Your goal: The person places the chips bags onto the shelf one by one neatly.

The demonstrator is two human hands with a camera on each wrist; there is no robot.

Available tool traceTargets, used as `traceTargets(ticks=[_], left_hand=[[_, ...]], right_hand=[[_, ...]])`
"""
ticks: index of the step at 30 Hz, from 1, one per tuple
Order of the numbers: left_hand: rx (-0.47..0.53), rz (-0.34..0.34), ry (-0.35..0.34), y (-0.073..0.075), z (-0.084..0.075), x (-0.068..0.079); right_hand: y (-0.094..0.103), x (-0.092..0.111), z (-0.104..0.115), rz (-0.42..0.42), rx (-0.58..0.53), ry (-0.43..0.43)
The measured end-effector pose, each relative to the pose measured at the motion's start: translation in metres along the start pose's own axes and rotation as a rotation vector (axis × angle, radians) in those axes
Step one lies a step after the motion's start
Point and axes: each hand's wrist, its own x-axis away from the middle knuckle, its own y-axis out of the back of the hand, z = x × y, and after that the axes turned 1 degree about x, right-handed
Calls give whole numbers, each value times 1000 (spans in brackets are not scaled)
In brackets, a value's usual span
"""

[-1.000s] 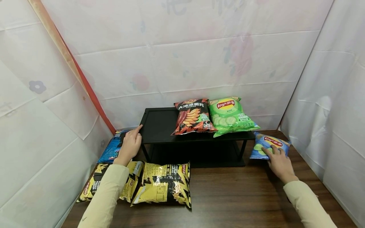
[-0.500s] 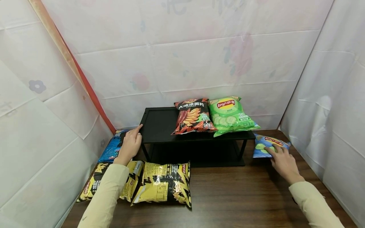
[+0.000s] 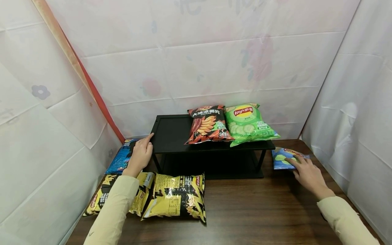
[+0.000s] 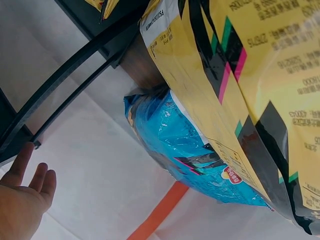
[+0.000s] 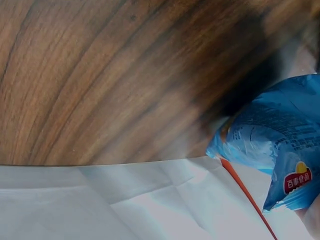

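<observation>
My left hand (image 3: 141, 154) rests at the left edge of a black two-tier rack (image 3: 171, 133), its index finger extended along the rim. In the left wrist view its fingers (image 4: 21, 162) are spread loosely and hold nothing. To the right of the rack, my right hand (image 3: 310, 177) grips a blue bag of Lay's chips (image 3: 279, 164) by its near side, fingers over the front; the thumb is hidden in the head view. The right wrist view shows the back of this chip bag (image 5: 280, 135), with a bit of the hand at the lower right edge.
On the rack's top lie a black-and-red chip bag (image 3: 208, 126) and a green one (image 3: 248, 126). Yellow-and-black bags (image 3: 176, 197) lie in front at left, beside another blue bag (image 3: 117, 161). White cloth walls (image 3: 214, 75) enclose the wooden table (image 3: 245, 211).
My right hand has drawn slightly toward me and to the right, and the blue chip bag has tipped flatter, showing less of its front. The left hand has stayed at the rack edge.
</observation>
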Motion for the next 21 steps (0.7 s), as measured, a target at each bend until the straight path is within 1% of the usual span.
traceTargets(ticks=[11,17,21], left_hand=[[-7,10,7,-1,0,-1],[-5,10,3,-1,1,-1],[-1,8,5,-1,1,-1]], right_hand=[[14,-2,3,-53,5,32],[23,-6,8,-107,-3,67],[29,-8,9,-125,-14,91]])
